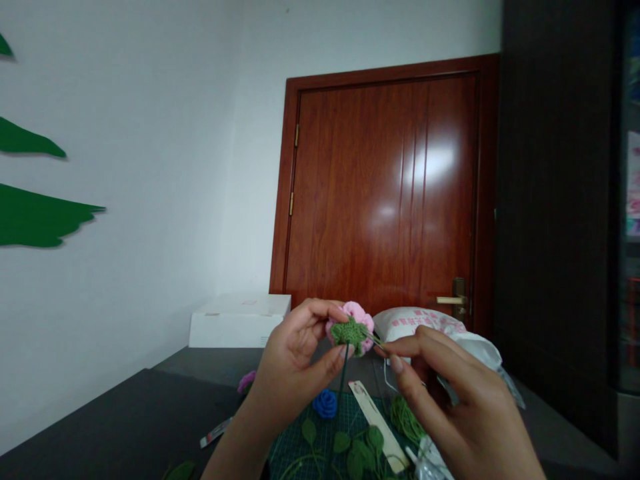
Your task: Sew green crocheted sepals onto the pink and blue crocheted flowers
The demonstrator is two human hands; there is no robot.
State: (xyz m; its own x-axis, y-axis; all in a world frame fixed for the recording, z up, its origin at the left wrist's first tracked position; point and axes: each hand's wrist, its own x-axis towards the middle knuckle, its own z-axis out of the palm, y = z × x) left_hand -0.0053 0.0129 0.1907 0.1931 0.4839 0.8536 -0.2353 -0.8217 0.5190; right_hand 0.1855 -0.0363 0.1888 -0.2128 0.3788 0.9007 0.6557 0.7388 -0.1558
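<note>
My left hand pinches a pink crocheted flower between thumb and fingers. Its green knitted base faces me, and a thin dark green stem hangs down from it. From the right, my right hand closes thumb and forefinger on a thin, needle-like metal tool. The tip of that tool meets the edge of the green base; whether it passes into the stitches I cannot tell. A pale strand hangs near the right fingertips.
Below the hands lies a green cutting mat with a blue crocheted rose, green leaves, a pale ruler-like strip and green yarn. Behind stand a white box and a white plastic bag. A purple flower shows at left.
</note>
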